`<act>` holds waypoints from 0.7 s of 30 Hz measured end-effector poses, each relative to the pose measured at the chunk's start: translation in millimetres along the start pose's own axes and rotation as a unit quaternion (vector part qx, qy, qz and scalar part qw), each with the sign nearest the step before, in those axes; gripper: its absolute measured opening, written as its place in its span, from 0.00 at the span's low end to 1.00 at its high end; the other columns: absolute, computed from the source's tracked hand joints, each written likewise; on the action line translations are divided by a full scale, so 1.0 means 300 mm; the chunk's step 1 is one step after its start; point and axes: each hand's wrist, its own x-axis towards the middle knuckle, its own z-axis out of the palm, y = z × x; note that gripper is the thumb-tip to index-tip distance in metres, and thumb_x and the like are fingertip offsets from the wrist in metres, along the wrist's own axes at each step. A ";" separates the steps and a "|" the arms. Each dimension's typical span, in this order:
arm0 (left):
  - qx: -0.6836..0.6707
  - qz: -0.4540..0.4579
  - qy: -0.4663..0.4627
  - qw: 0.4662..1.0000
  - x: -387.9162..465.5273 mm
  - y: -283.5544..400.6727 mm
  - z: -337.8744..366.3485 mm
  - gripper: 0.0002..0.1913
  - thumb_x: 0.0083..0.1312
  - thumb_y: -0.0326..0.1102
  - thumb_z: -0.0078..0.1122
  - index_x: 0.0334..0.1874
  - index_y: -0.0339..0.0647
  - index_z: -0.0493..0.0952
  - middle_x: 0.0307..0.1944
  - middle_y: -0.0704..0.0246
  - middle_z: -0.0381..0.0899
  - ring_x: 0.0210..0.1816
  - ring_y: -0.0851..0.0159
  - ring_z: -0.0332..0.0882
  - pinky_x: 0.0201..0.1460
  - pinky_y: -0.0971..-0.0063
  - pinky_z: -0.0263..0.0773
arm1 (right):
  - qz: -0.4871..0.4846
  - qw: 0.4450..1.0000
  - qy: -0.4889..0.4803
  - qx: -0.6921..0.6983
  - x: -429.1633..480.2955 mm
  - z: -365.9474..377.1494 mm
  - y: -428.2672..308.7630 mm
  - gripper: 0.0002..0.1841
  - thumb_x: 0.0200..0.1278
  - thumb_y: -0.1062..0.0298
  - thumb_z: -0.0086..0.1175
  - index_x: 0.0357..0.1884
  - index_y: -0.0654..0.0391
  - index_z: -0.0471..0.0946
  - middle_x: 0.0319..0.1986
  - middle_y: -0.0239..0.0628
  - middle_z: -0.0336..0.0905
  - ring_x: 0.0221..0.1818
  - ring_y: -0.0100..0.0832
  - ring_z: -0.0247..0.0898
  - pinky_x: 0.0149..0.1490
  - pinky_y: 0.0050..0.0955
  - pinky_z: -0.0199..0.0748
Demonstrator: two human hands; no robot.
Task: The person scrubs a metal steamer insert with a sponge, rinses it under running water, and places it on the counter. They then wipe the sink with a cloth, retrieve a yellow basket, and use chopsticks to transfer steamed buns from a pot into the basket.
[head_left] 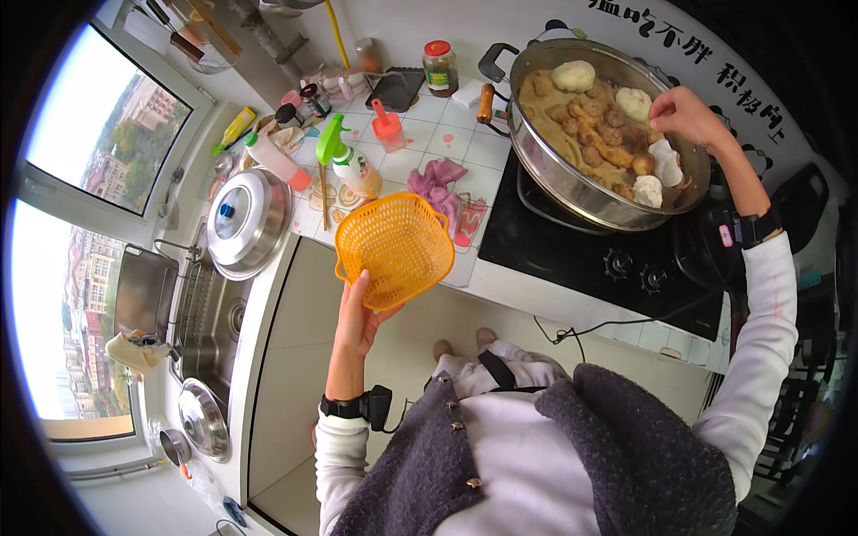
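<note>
My left hand (pixel 360 318) grips the rim of a yellow perforated plastic basket (pixel 402 248), thumb inside; only small dark bits show in it. My right hand (pixel 690 119) hovers over the right side of a large steel pot (pixel 576 181), fingertips pinched close to a pale dough-like lump (pixel 633 104). Whether anything sits between those fingertips is hidden. Brown meatballs (pixel 591 155) and fried pieces fill the pot's middle, with pale flat strips (pixel 560 144) to their left. Another pale lump (pixel 574 76) lies at the back, and white pieces (pixel 665 163) rest near the right wall.
Beneath the pot is a black glass cooktop (pixel 536 244) with knobs (pixel 618 263); a cable (pixel 570 333) crosses its front. A pink cloth (pixel 436 181), a green-headed spray bottle (pixel 352 164) and a red-lidded jar (pixel 440 67) stand leftward. A domed lid (pixel 244 221) sits beside the sink (pixel 228 315).
</note>
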 end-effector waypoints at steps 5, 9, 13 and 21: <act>-0.008 -0.007 0.004 1.000 0.027 -0.011 0.011 0.27 0.66 0.49 0.50 0.63 0.43 0.59 0.59 0.62 0.67 0.57 0.57 0.71 0.51 0.62 0.76 | -0.034 0.999 0.022 0.009 -0.058 -0.013 -0.067 0.07 0.52 0.69 0.59 0.30 0.63 0.79 0.25 0.30 0.76 0.32 0.22 0.69 0.40 0.22 0.68; -0.006 0.000 -0.003 1.000 0.063 -0.011 -0.002 0.26 0.67 0.48 0.50 0.62 0.42 0.59 0.59 0.62 0.67 0.57 0.58 0.71 0.51 0.62 0.76 | -0.032 0.998 0.028 0.045 -0.146 0.026 -0.155 0.08 0.56 0.69 0.57 0.35 0.63 0.77 0.29 0.28 0.75 0.34 0.20 0.68 0.42 0.19 0.67; -0.021 -0.005 -0.012 1.000 0.112 -0.004 -0.035 0.24 0.68 0.45 0.49 0.61 0.42 0.60 0.58 0.62 0.67 0.56 0.59 0.72 0.51 0.62 0.76 | -0.041 0.993 -0.013 0.113 -0.253 0.133 -0.287 0.09 0.56 0.68 0.58 0.36 0.63 0.78 0.29 0.28 0.75 0.33 0.19 0.67 0.41 0.19 0.67; -0.003 -0.031 0.008 0.999 0.160 0.027 -0.213 0.22 0.68 0.42 0.49 0.61 0.42 0.59 0.58 0.62 0.67 0.57 0.59 0.70 0.54 0.61 0.74 | -0.134 0.948 -0.214 0.192 -0.411 0.551 -0.486 0.11 0.53 0.72 0.59 0.40 0.60 0.79 0.31 0.33 0.77 0.31 0.22 0.72 0.39 0.20 0.69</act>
